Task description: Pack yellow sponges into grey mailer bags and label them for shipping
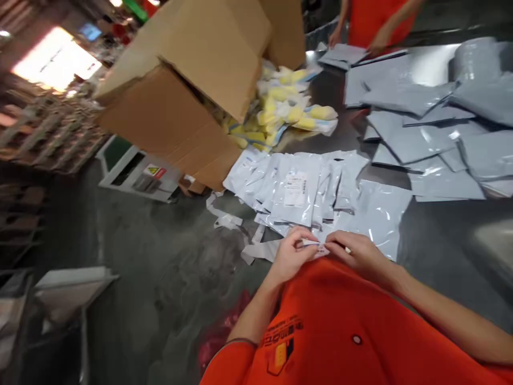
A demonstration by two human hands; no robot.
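In the head view, the left hand (290, 255) and the right hand (355, 255) are both closed in a tight pinch. Together they are gripping a small white paper strip (315, 248), low in the middle of the view, just above the orange shirt (340, 321). The fingers are covering much of it, so it may be a sticker or a bit of backing paper; I can't quite tell. A thin, floppy strip like this is best held by its edges with the fingertips close together, so it is not folding or sticking to itself.

Under the hands, shiny silver plastic mailer bags (372, 219) are lying flat and overlapping, and one is showing a white printed label (295, 190). Curly white paper strips (226, 214) are hanging off the table edge at 9 o'clock. A big brown cardboard box (172, 91) is leaning at 11 o'clock, and soft yellow-and-white packs (288, 107) are spilling out at 12 o'clock. Smooth grey bags (417, 139) are lying in a messy pile at 2 o'clock on the shiny steel table (436, 235). A co-worker in an orange top (380, 18) is standing at 1 o'clock with both hands on grey bags. Rough grey concrete floor (160, 278) is showing at 8 o'clock.
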